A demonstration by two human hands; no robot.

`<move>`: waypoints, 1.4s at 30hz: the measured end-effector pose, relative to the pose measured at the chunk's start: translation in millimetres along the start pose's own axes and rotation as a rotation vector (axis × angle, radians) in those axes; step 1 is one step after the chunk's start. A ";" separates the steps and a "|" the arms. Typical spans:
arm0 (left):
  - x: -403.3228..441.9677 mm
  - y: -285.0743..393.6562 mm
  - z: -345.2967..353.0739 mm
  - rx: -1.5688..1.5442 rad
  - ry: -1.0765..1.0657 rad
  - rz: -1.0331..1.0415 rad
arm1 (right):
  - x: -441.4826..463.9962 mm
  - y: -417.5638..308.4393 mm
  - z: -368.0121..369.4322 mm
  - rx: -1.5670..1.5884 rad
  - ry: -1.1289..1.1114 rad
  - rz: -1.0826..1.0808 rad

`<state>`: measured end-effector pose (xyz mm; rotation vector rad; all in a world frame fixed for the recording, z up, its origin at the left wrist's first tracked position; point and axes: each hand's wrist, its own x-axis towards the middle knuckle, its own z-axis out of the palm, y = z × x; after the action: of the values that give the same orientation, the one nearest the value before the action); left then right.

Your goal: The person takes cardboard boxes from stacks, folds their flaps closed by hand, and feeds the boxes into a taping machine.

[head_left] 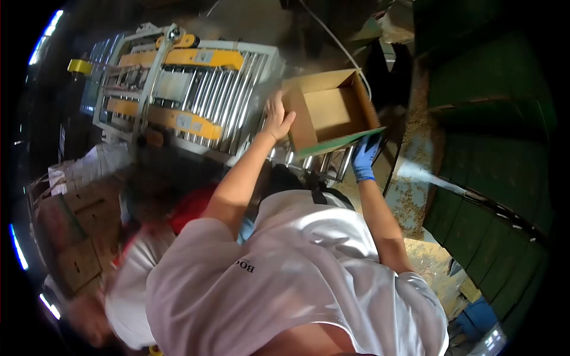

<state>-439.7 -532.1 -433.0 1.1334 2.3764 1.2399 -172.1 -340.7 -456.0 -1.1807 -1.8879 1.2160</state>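
Note:
An open-topped cardboard box, brown inside with a green outer face along its near side, sits at the end of a roller conveyor. My left hand, bare, lies against the box's left side with its fingers stretched and thumb apart. At the near right corner, my right hand in a blue glove grips the box by its lower edge. Its fingertips are partly hidden by the box. Nothing shows inside the box.
The roller conveyor carries a machine frame with yellow-orange guides. Dark green stacked panels stand to the right. Another person in a white top is close at my left, beside brown cartons.

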 end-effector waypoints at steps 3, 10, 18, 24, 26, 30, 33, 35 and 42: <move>-23.3 20.6 -10.4 -0.563 -0.107 -0.369 | -41.8 10.8 -29.2 0.394 -0.357 -0.002; -28.7 9.8 11.7 -0.343 -0.146 -0.410 | 4.1 -26.4 -67.8 0.142 -0.732 0.068; 10.2 76.9 -21.5 0.760 -0.046 0.093 | 23.8 -76.0 -47.5 -0.463 -0.824 -0.683; 45.3 78.1 -35.8 0.649 -0.294 0.210 | 19.2 -40.9 -21.6 -0.202 -0.654 -0.181; 44.5 98.8 -49.1 0.458 -0.476 0.017 | 7.3 -24.5 0.1 -0.068 -0.409 -0.005; -3.0 92.9 -25.3 0.579 -0.602 -0.117 | -18.9 -18.0 29.0 0.085 -0.019 0.072; -30.4 72.7 6.7 0.841 -0.428 -0.015 | -4.2 -28.3 20.2 0.305 -0.100 0.243; -28.0 78.6 6.9 0.860 -0.480 -0.032 | 14.9 -30.8 29.0 0.509 -0.262 0.385; -11.6 6.1 -55.0 0.785 -0.347 -0.095 | 33.0 -90.9 129.2 -0.363 -0.331 0.227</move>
<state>-456.9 -571.3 -396.1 1.2584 2.6284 0.0154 -326.0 -377.7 -424.5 -1.4901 -2.3461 1.2852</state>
